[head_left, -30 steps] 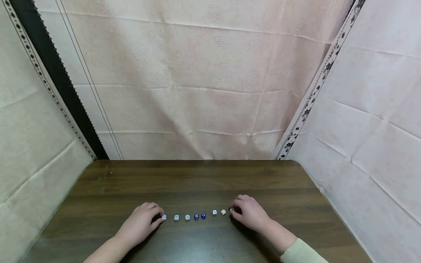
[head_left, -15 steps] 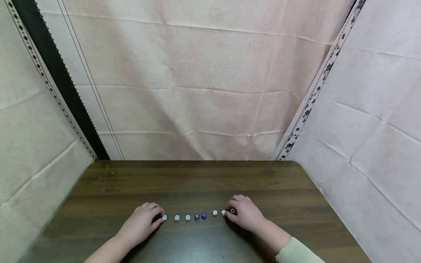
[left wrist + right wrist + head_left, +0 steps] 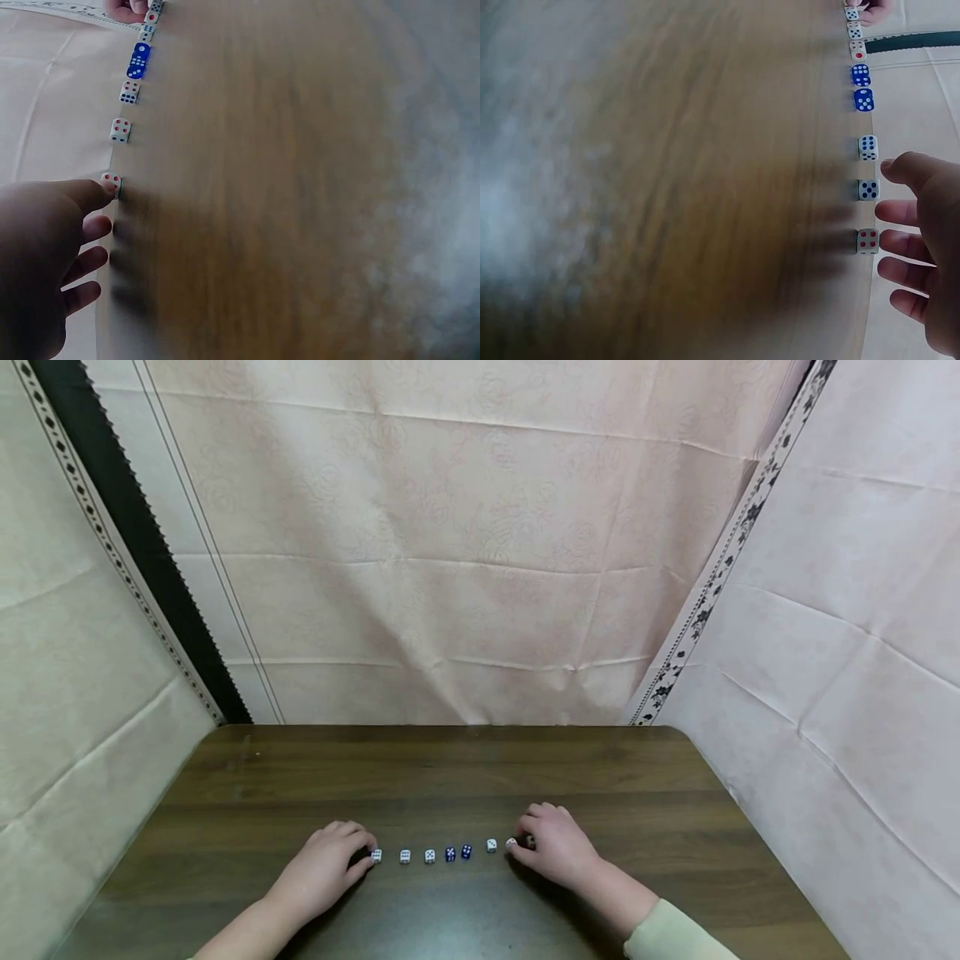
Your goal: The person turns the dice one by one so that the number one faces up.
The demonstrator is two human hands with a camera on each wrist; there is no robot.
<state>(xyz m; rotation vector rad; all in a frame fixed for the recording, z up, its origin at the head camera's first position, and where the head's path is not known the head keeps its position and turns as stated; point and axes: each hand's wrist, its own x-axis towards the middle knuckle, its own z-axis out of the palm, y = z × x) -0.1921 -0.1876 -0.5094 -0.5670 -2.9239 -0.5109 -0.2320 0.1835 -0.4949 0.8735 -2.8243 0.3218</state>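
Several small dice stand in a row on the wooden table, two blue dice (image 3: 862,88) in the middle with white ones either side. My left hand (image 3: 322,866) holds the leftmost white die (image 3: 111,182) by thumb and forefinger; part of that die is covered. At the other end, my right hand (image 3: 561,847) reaches around the second white die (image 3: 868,190) from the right, thumb and forefinger on either side and parted. The last white die (image 3: 868,241), with red dots on its visible face, sits by its other fingers, mostly hidden from the head view.
A dark brown wooden table (image 3: 450,777) spreads beneath both hands. Pale patterned cloth (image 3: 480,543) hangs behind it, and more cloth (image 3: 840,610) hangs along the sides. Between the hands stand more white dice (image 3: 405,857), (image 3: 491,845) with small gaps.
My right hand has shifted left from the rightmost die to the second die from the right. My left hand stays at the leftmost die.
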